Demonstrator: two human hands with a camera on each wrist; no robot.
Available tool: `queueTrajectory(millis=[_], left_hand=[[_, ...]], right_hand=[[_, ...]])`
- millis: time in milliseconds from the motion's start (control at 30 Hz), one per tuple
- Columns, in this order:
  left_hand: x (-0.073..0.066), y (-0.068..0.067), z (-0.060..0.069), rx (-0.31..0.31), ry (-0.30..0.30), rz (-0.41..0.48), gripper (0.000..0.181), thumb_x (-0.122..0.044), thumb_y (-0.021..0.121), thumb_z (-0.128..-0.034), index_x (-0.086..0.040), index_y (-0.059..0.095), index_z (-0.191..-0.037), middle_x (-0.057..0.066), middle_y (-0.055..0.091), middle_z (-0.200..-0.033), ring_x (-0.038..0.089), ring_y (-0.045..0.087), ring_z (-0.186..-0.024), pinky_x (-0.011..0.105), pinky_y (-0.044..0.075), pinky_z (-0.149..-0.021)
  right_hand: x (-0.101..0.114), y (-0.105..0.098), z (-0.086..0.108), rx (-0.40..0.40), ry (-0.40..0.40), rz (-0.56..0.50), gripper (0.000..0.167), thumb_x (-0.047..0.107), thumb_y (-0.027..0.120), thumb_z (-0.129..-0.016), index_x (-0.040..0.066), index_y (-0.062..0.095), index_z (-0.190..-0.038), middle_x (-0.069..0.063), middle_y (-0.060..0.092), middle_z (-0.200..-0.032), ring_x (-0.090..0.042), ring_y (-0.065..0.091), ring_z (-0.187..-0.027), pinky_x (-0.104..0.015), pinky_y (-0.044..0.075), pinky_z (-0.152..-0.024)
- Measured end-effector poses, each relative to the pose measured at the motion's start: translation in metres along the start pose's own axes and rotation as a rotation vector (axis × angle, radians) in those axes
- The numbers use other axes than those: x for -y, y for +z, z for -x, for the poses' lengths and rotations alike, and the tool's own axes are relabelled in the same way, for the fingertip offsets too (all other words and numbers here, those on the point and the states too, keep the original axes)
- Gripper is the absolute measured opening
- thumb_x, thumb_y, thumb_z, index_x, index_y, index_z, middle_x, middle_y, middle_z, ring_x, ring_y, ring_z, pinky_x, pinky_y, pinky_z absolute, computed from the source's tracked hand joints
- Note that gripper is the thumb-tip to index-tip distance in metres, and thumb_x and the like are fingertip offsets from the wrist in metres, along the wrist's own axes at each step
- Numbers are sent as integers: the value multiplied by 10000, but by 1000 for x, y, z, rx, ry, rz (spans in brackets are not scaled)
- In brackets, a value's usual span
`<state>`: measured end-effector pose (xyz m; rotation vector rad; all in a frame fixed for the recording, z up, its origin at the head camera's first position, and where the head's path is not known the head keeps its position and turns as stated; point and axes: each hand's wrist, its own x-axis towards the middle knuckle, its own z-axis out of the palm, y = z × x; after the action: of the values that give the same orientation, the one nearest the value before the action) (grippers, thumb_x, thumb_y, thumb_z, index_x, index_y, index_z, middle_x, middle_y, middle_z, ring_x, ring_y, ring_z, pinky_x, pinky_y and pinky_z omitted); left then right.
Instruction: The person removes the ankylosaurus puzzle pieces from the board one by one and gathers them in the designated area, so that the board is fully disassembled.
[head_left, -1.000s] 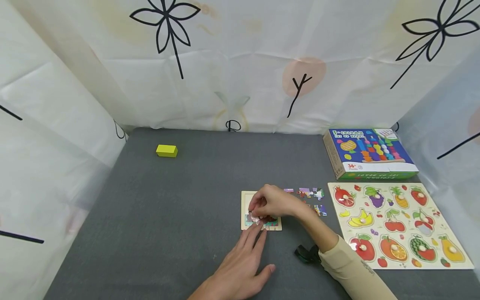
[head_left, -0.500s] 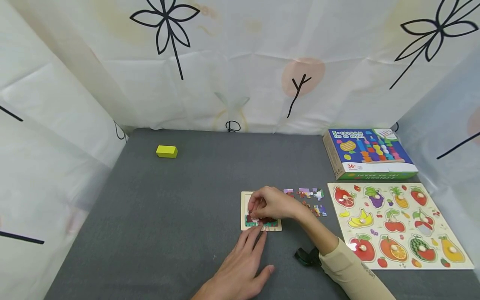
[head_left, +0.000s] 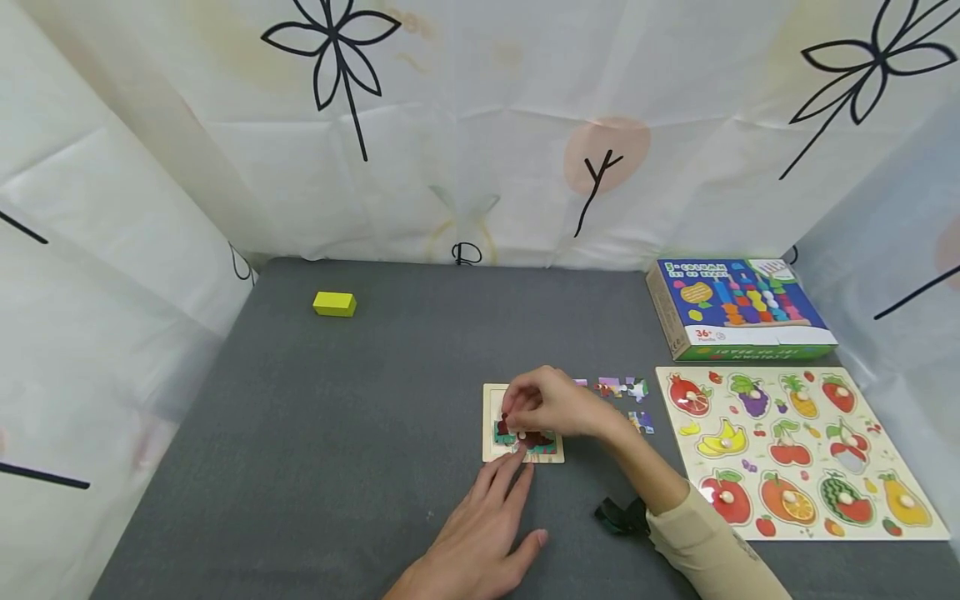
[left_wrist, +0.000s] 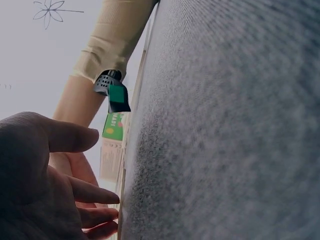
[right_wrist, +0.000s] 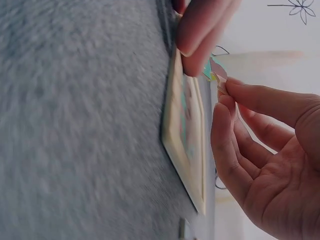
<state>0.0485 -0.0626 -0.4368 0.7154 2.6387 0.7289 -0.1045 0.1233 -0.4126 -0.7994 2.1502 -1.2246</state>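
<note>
A small jigsaw puzzle in a light wooden tray (head_left: 489, 410) lies on the grey table, its lower part filled with dark red and teal pieces. Above it, my right hand (head_left: 561, 406) pinches a puzzle piece between thumb and fingers. In the right wrist view that puzzle piece (right_wrist: 217, 69) shows teal and pinkish parts and is held tilted, off the tray. My left hand (head_left: 480, 533) lies with fingers extended, fingertips touching the tray's near edge and the lower pieces. The right hand covers part of the tray.
Loose jigsaw pieces (head_left: 609, 386) lie right of the tray, partly behind the right arm. Farther right are a wooden fruit puzzle board (head_left: 757, 442) and a blue game box (head_left: 738, 308). A yellow block (head_left: 334, 304) sits at the back left. White curtains surround the table.
My right hand has risen slightly and shifted a little right, uncovering more of the dark red pieces. My left hand has stayed in place.
</note>
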Motion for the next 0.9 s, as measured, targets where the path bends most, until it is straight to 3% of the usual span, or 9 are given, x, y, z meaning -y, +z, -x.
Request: queueTrajectory(millis=[167, 567, 900], left_hand=[[-1, -1, 0, -16, -12, -14, 708, -488, 565, -1102, -76, 426, -1661, 30, 239, -1813, 228, 314, -1613, 450, 428, -1264], [-2, -4, 0, -23, -40, 55, 703, -467, 599, -1090, -82, 439, -1655, 15, 297, -1788, 216, 351, -1597, 467, 447, -1250], [-3, -8, -2, -22, -33, -1, 690, -471, 605, -1082, -91, 466, -1640, 26, 355, -1758, 217, 385, -1574, 500, 456, -1237]], right_hand=[[1, -9, 12, -52, -8, 42, 52, 72, 793, -976, 42, 777, -1016, -78, 800, -927, -125, 747, -840, -225, 613, -787], [-13, -32, 48, -136, 43, 31, 91, 91, 785, -986, 38, 767, -1057, -101, 769, -933, -149, 673, -757, -228, 551, -655], [-21, -42, 71, -140, 98, 33, 110, 93, 781, -989, 19, 757, -1067, -91, 755, -927, -64, 647, -740, -219, 539, -640]])
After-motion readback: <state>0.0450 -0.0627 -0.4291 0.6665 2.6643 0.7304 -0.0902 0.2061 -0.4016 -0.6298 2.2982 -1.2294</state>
